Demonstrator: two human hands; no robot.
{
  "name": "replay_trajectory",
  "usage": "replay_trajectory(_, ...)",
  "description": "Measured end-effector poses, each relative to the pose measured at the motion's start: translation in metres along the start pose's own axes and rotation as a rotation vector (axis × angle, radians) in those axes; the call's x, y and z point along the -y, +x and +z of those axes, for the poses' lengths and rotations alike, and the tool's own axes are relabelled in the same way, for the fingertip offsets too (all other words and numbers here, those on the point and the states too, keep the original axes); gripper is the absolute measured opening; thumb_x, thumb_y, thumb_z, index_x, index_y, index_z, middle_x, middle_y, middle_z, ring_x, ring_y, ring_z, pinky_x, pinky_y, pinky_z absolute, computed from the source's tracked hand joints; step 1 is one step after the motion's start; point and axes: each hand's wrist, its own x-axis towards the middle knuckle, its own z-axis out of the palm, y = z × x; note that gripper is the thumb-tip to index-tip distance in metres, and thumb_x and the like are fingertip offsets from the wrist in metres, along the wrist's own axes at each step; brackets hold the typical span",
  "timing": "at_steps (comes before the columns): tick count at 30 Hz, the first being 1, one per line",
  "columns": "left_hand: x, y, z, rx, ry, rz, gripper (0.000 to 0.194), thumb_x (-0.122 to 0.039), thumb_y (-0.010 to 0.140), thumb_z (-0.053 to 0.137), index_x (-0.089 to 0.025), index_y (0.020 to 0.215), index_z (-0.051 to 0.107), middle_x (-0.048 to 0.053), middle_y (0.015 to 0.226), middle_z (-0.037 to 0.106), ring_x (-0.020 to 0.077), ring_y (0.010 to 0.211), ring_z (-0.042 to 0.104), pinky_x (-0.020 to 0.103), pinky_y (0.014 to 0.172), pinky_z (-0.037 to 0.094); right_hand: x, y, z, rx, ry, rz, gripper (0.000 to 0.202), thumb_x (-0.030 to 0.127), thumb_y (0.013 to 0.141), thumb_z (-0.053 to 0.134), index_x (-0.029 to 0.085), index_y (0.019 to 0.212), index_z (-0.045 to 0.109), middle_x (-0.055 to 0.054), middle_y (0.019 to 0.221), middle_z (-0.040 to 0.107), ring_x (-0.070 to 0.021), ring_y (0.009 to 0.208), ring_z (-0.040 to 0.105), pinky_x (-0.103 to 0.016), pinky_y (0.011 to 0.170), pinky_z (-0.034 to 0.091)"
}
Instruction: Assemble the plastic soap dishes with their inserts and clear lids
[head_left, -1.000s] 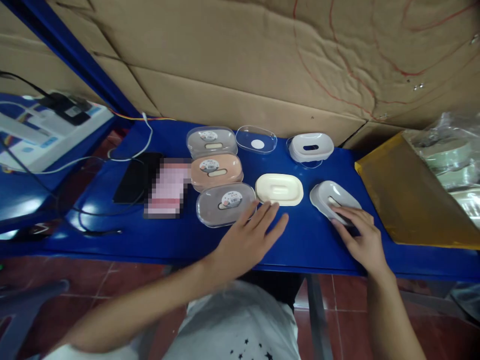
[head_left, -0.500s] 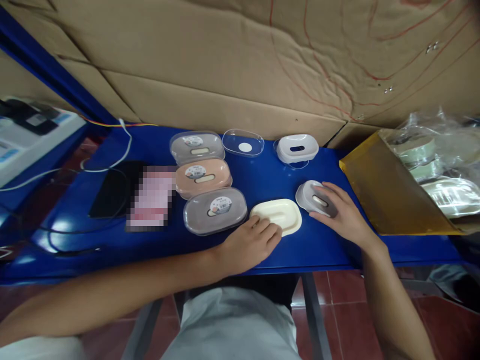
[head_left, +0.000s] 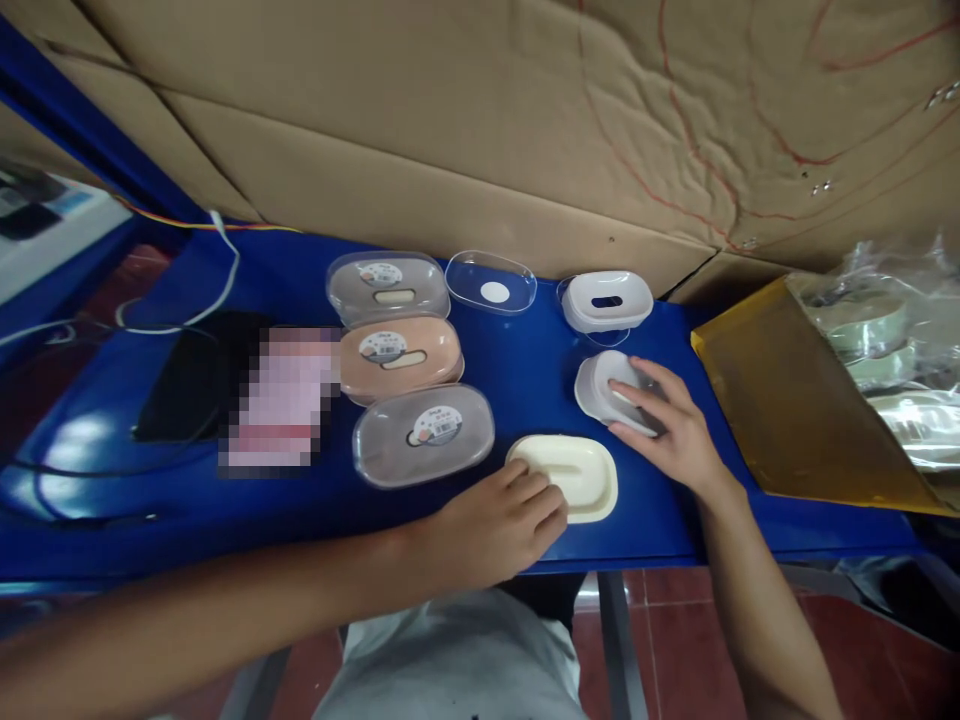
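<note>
My left hand (head_left: pixel 517 525) has its fingers closed on the left rim of a cream oval soap dish (head_left: pixel 589 485), which lies on the table near its front edge. Just behind and to the right, my right hand (head_left: pixel 671 425) curves thumb and fingers around a pale grey soap dish insert (head_left: pixel 611 370), a fingertip over its slot. Left of my hands stand a peach soap dish (head_left: pixel 442 350), a clear-lidded grey soap dish (head_left: pixel 382 440) in front of it and a similar grey soap dish (head_left: pixel 345 295) behind it. They carry round labels.
At the back of the blue table (head_left: pixel 517 360) lie a clear lid (head_left: pixel 469 280) and a white slotted insert (head_left: pixel 637 295). A box (head_left: pixel 802 420) of wrapped dishes stands right. Left are a pixelated pink item (head_left: pixel 281 400), a black item (head_left: pixel 180 400) and cables (head_left: pixel 225 270).
The view has shifted slightly. My right hand has moved a little left with the grey insert, which now sits behind the cream dish. My left hand stays on the cream dish.
</note>
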Motion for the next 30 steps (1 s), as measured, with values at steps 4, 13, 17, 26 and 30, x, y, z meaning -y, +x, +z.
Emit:
replay_trajectory(4,-0.002,0.001,0.0,-0.022,-0.041,0.024,0.015,-0.019,0.103,0.062,-0.014,0.114,0.071,0.008,0.108,0.069,0.0242,0.097,0.061,0.042,0.1,0.045,0.013,0.0,0.01,0.003,-0.001,-0.101,0.038,0.054,0.095,0.078,0.029,0.124,0.078,-0.013,0.157,0.058,-0.0399,0.148,0.054,-0.065,0.122,0.047)
replay_trajectory(13,-0.002,0.002,-0.007,0.009,-0.029,0.067,0.013,-0.017,0.104,0.061,-0.015,0.11,0.072,0.01,0.111,0.071,0.0249,0.098,0.063,0.042,0.098,0.046,-0.006,0.0,-0.003,-0.214,-0.115,-0.022,0.041,0.056,0.097,0.074,0.027,0.126,0.075,-0.015,0.153,0.058,-0.0411,0.143,0.057,-0.063,0.119,0.048)
replay_trajectory(17,-0.004,0.001,-0.007,-0.025,-0.057,0.101,0.01,-0.017,0.103,0.063,-0.016,0.108,0.072,0.008,0.106,0.071,0.0233,0.093,0.062,0.041,0.096,0.046,-0.029,-0.006,-0.01,-0.235,-0.177,0.137,0.039,0.056,0.097,0.073,0.027,0.123,0.076,-0.014,0.151,0.059,-0.0399,0.142,0.058,-0.062,0.12,0.047)
replay_trajectory(26,-0.001,0.004,-0.013,-0.159,-0.022,0.048,0.013,-0.019,0.104,0.063,-0.015,0.113,0.072,0.007,0.105,0.071,0.022,0.093,0.06,0.041,0.095,0.044,-0.026,-0.009,-0.006,-0.153,-0.293,0.175,0.036,0.051,0.105,0.062,0.028,0.131,0.072,-0.014,0.153,0.061,-0.0379,0.143,0.058,-0.061,0.118,0.036)
replay_trajectory(30,0.001,0.006,-0.017,-0.175,0.027,-0.032,0.018,-0.018,0.106,0.061,-0.014,0.119,0.072,0.007,0.107,0.071,0.0221,0.096,0.06,0.042,0.098,0.043,-0.004,-0.004,-0.004,-0.15,-0.258,0.07,0.029,0.042,0.111,0.053,0.03,0.13,0.071,-0.01,0.143,0.069,-0.0316,0.139,0.061,-0.053,0.115,0.039)
